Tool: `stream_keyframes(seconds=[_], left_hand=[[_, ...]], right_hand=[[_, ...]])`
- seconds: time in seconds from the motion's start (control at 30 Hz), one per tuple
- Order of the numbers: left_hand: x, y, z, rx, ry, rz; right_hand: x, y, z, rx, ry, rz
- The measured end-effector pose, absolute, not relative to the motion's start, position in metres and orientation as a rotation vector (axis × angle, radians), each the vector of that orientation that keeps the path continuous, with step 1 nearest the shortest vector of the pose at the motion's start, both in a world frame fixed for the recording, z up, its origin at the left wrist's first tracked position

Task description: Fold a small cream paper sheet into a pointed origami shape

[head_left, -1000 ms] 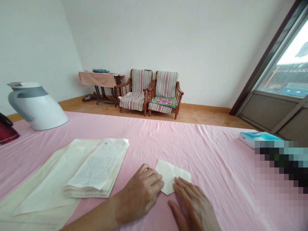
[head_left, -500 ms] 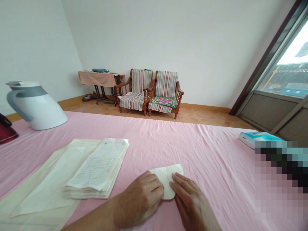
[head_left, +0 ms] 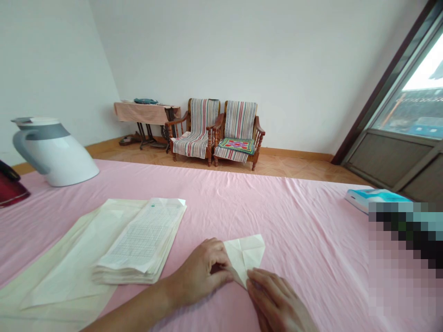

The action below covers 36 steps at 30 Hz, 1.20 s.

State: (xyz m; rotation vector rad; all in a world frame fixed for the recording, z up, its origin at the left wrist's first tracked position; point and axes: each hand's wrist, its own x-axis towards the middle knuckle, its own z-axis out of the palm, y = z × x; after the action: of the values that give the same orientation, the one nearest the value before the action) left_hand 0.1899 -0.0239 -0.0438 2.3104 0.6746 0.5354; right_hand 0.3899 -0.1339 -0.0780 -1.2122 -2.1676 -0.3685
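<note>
A small folded piece of off-white paper (head_left: 246,251) lies on the pink cloth in front of me, with crease lines crossing its middle and its lower end narrowing to a point. Curled at the paper's left edge, my left hand (head_left: 204,271) grips it between thumb and fingers. My right hand (head_left: 278,297) has its fingers close together on the lower right edge near the point; its thumb is hidden. To the left lies a stack of grid-printed paper sheets (head_left: 145,237), folded lengthwise, beside larger loose plain sheets (head_left: 74,258).
A pink cloth (head_left: 304,221) with wrinkles covers the table. At the left stand a white and grey jug (head_left: 69,157) and a partly visible red vessel (head_left: 12,189). A blue and white packet (head_left: 363,198) lies right, beside a blurred-out patch. Two wooden armchairs (head_left: 204,124) stand beyond.
The paper's lower end has gone from rounded to pointed, and more creases show. My left hand has opened its curl slightly at the left edge; my right fingers have slid down toward the point.
</note>
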Motion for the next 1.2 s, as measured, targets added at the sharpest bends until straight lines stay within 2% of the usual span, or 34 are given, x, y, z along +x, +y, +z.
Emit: stream_keyframes(seconds=[0.37,0.93,1.2], left_hand=[[0.204,-0.022,-0.038,2.294,0.922,0.369],[0.211,-0.027,-0.043,2.373,0.935,0.474],[0.213,-0.029,-0.043,2.393,0.958,0.471]], right_hand=[[0.394,-0.138,-0.075,-1.2,-2.183,-0.309],[0.396,-0.144,-0.068,-1.211,-2.129,-0.189],[0.397,-0.145,-0.061,-1.219,-2.132,-0.245]])
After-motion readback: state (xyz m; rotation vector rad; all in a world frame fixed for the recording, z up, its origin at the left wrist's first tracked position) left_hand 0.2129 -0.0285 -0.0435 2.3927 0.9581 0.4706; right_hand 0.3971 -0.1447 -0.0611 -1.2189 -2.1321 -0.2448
